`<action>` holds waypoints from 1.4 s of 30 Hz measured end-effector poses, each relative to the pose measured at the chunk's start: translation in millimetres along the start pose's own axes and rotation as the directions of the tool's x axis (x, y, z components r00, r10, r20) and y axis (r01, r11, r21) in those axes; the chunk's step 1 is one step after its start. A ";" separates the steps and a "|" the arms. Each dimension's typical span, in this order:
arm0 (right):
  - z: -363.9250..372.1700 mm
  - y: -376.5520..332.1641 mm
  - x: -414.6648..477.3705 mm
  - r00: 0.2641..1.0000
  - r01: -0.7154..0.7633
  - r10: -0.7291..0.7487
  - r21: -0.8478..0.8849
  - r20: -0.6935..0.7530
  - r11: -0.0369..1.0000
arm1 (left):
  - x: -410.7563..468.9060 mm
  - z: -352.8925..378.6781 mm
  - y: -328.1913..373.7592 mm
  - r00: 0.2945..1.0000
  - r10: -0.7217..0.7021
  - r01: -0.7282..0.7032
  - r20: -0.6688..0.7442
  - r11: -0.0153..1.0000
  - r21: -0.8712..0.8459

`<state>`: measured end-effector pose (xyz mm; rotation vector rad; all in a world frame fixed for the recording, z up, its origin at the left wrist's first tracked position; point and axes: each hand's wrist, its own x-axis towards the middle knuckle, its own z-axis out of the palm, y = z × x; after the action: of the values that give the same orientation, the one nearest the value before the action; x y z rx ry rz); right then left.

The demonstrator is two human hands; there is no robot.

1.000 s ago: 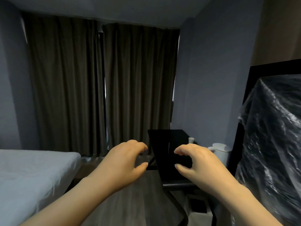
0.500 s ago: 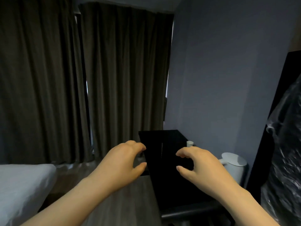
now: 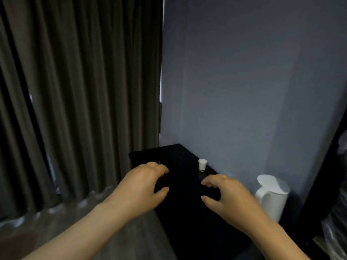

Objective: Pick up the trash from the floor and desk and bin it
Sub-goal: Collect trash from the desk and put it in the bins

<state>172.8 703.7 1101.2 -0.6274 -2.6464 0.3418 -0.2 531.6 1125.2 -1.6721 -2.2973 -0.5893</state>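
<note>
Evidently little done: cup (image 3: pixel 202 164) stands untouched by the bench (image 3: pixel 178 156)'s right edge; your left hand (image 3: pixel 142 188) and right hand (image 3: pixel 227 196) hover half-curled, empty.

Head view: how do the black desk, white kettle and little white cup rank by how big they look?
1. black desk
2. white kettle
3. white cup; it stands farther back, yet is clearly smallest.

Near end of the desk (image 3: pixel 180 156) cut off below, its top partly behind our left hand (image 3: pixel 142 188) and right hand (image 3: pixel 229 198), mark on the cup (image 3: pixel 202 164) too small for us to read, kettle (image 3: pixel 272 197) blurred, plastic wrap (image 3: pixel 337 235) cut off at right.
</note>
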 end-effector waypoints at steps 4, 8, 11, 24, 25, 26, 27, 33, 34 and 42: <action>21.6 16.5 40.9 0.996 -0.090 0.090 -0.025 0.011 0.996 | 46.7 29.4 -42.5 0.998 0.042 -0.040 0.043 0.998 -0.054; 48.7 42.6 86.7 0.985 -0.174 0.174 -0.040 0.013 0.984 | 97.7 64.5 -80.9 0.994 0.080 -0.072 0.080 0.993 -0.090; 71.0 67.7 124.6 0.976 -0.216 0.217 -0.034 0.015 0.976 | 141.8 90.3 -108.6 0.991 0.098 -0.089 0.094 0.992 -0.094; 110.1 209.8 280.3 0.904 -0.428 0.427 -0.012 -0.006 0.904 | 354.9 207.3 -169.9 0.958 0.189 -0.155 0.215 0.974 -0.164; 112.5 218.8 285.0 0.892 -0.451 0.451 -0.007 0.000 0.892 | 366.5 217.5 -170.4 0.952 0.202 -0.163 0.229 0.971 -0.176; 114.9 227.5 289.4 0.879 -0.476 0.476 -0.005 0.008 0.879 | 377.7 227.8 -170.7 0.946 0.215 -0.171 0.244 0.967 -0.189; 117.5 236.0 294.1 0.866 -0.501 0.501 -0.002 0.016 0.866 | 388.9 238.3 -170.9 0.940 0.227 -0.177 0.255 0.963 -0.205; 143.5 286.2 321.4 0.772 -0.635 0.635 0.022 -0.004 0.772 | 457.6 311.4 -175.8 0.890 0.300 -0.208 0.344 0.937 -0.279; 150.1 294.2 326.9 0.756 -0.654 0.655 0.026 0.003 0.756 | 468.4 324.8 -178.5 0.877 0.309 -0.212 0.368 0.936 -0.281; 217.8 355.9 380.6 0.532 -0.847 0.846 0.036 0.045 0.530 | 566.2 432.6 -205.3 0.782 0.392 -0.255 0.485 0.910 -0.325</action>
<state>-99.5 1162.3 915.5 -1.9023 -2.1097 0.6776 -355.7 1155.5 940.2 -2.5752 -2.2392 -0.3560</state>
